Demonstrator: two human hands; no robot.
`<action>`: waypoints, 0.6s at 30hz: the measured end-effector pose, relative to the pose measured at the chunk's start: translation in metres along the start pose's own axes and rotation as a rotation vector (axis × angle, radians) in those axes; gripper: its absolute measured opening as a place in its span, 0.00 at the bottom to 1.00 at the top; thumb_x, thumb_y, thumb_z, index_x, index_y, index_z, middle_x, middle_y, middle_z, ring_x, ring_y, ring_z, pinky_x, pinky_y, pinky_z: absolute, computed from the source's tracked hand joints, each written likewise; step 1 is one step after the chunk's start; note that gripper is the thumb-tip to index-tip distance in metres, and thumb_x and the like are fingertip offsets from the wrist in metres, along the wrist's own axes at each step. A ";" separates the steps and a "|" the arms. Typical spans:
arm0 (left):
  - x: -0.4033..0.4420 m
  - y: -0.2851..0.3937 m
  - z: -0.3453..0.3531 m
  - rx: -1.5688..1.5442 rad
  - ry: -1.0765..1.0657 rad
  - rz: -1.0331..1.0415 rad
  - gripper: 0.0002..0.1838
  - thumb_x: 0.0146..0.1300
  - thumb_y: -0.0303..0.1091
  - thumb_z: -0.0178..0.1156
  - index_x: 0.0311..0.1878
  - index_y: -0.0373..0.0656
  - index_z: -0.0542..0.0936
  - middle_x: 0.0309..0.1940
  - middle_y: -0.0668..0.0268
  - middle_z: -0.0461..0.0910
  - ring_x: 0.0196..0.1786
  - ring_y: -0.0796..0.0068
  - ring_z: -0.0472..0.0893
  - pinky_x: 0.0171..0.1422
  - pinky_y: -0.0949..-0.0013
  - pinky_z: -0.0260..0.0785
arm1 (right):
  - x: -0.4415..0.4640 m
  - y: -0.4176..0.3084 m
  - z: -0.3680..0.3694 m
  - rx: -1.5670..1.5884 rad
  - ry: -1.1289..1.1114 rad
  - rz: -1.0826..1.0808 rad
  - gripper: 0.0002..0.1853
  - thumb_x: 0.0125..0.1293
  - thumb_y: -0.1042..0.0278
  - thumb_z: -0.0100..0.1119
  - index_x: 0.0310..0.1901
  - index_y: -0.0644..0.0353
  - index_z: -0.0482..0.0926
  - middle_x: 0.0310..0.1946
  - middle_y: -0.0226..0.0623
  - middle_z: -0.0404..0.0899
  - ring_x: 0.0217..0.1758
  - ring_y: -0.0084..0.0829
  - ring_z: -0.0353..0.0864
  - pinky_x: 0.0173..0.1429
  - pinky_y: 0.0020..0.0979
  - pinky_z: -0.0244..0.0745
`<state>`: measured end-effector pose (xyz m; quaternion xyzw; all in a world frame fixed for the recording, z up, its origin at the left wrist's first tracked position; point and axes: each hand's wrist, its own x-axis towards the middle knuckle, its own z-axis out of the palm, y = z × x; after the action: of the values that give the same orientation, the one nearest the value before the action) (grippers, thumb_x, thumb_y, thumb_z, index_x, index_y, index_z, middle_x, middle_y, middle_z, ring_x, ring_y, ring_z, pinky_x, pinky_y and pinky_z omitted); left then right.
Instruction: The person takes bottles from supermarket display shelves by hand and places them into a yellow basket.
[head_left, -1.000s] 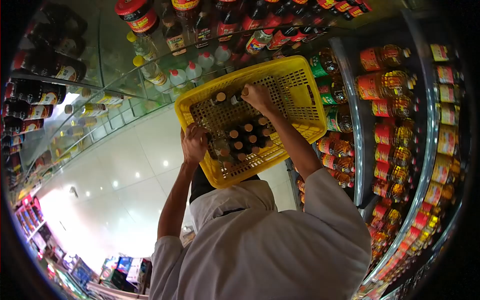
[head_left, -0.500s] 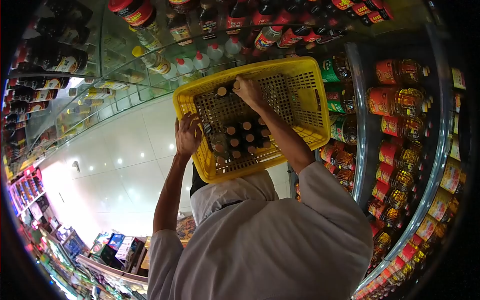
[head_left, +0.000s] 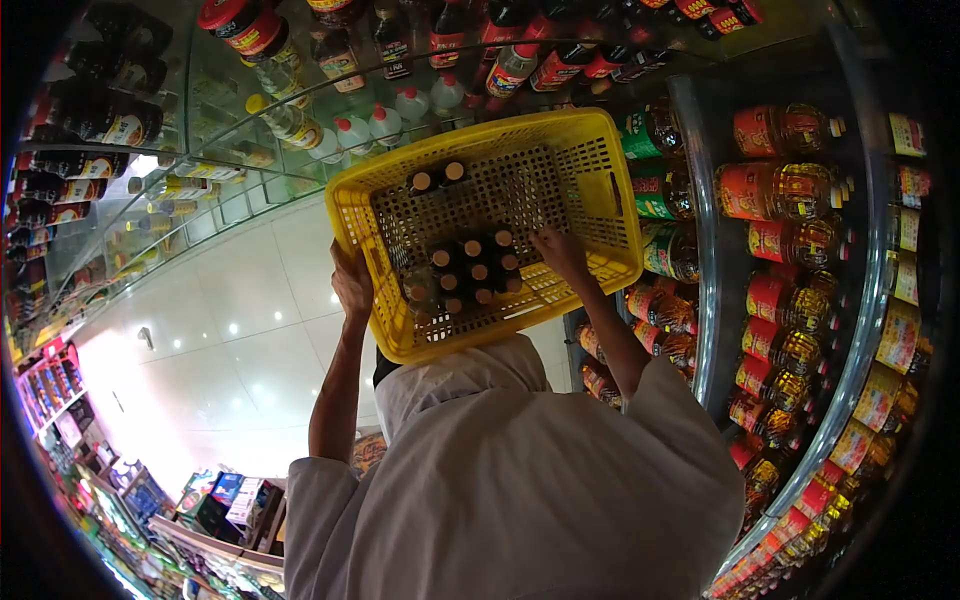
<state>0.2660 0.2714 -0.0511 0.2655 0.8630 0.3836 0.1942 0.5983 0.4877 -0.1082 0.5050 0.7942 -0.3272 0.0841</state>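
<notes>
A yellow plastic basket (head_left: 620, 250) sits in front of my body, tilted a little. My left hand (head_left: 352, 282) is closed around its left rim. Inside, several dark bottles with tan caps (head_left: 472, 248) stand in a tight group at the near side. Two more such bottles (head_left: 438, 177) stand apart at the far left wall. My right hand (head_left: 560, 252) reaches into the basket to the right of the group, its fingers loosely bent and slightly apart. No bottle shows in it.
Glass shelves with sauce bottles (head_left: 510, 70) and red-capped clear bottles (head_left: 385, 125) lie beyond the basket. On the right, shelves hold large oil bottles (head_left: 780, 190) behind a metal rail (head_left: 695, 200). Pale floor tiles (head_left: 250, 340) and boxes (head_left: 245, 505) are at the left.
My right hand has let go of a bottle at the far wall and moved right and nearer me. That bottle stands beside the other one. My left hand has slid slightly down the rim.
</notes>
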 end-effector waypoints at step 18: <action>-0.020 -0.004 -0.001 -0.053 0.036 0.009 0.25 0.69 0.43 0.50 0.63 0.40 0.62 0.33 0.45 0.80 0.32 0.46 0.81 0.33 0.54 0.71 | -0.082 0.010 -0.008 -0.154 -0.031 0.014 0.22 0.65 0.45 0.52 0.33 0.59 0.82 0.23 0.43 0.81 0.29 0.42 0.82 0.36 0.43 0.75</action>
<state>0.2801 0.2569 -0.0508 0.2574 0.8546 0.4118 0.1840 0.6478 0.4344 -0.0685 0.4975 0.8121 -0.2723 0.1374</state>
